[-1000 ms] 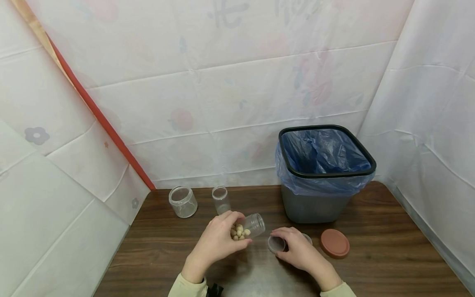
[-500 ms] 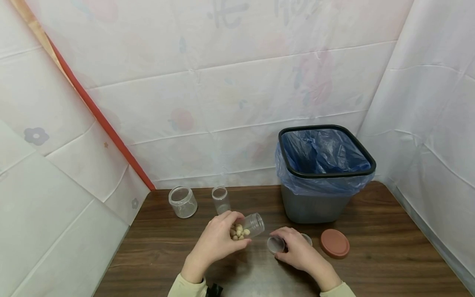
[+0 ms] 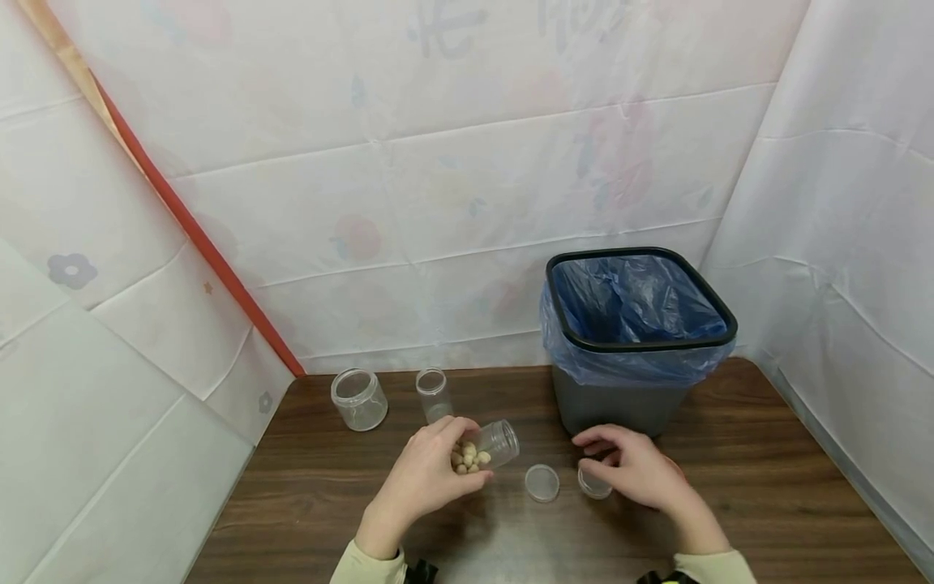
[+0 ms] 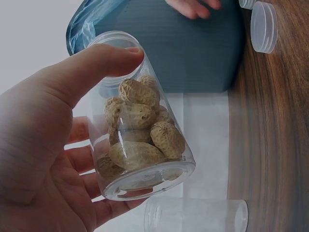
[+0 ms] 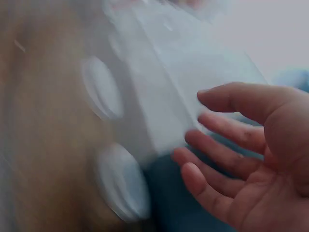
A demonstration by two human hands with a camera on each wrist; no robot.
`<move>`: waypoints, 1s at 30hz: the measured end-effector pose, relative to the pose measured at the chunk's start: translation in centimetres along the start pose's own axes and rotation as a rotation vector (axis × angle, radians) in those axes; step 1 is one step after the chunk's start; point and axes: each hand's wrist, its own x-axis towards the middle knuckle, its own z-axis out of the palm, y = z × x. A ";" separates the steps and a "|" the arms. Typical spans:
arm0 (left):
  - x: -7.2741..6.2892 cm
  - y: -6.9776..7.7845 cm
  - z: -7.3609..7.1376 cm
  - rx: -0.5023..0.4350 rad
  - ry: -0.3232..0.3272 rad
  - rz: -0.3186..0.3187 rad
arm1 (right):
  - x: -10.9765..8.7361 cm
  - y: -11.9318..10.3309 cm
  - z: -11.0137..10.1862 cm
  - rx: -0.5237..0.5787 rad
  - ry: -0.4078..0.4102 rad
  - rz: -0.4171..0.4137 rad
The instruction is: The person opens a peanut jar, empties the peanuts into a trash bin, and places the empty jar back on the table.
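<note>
My left hand (image 3: 426,470) grips a clear jar (image 3: 499,442), tilted with its mouth toward the right. Unshelled peanuts (image 4: 137,121) lie in the jar's lower part, as the left wrist view shows. My right hand (image 3: 638,466) hovers by a clear lid (image 3: 593,485), fingers loosely bent; its palm and spread fingers hold nothing in the blurred right wrist view. Another clear lid (image 3: 542,483) lies on the table between the hands. A reddish-brown lid (image 3: 675,466) is mostly hidden behind my right hand.
An open wide jar (image 3: 360,405) and an open narrow jar (image 3: 434,393) stand at the back left of the wooden table (image 3: 292,503). A grey bin (image 3: 620,397) with a blue liner stands at the back right. White sheeting (image 3: 438,203) hangs behind.
My right hand has left the nearer clear lid and moved right, over the other clear lid and in front of the reddish-brown one. The left hand and its jar have stayed put.
</note>
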 end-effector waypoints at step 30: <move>-0.1 -0.1 -0.4 -0.021 0.027 0.022 | -0.3 -0.8 -15.4 0.147 0.577 -0.074</move>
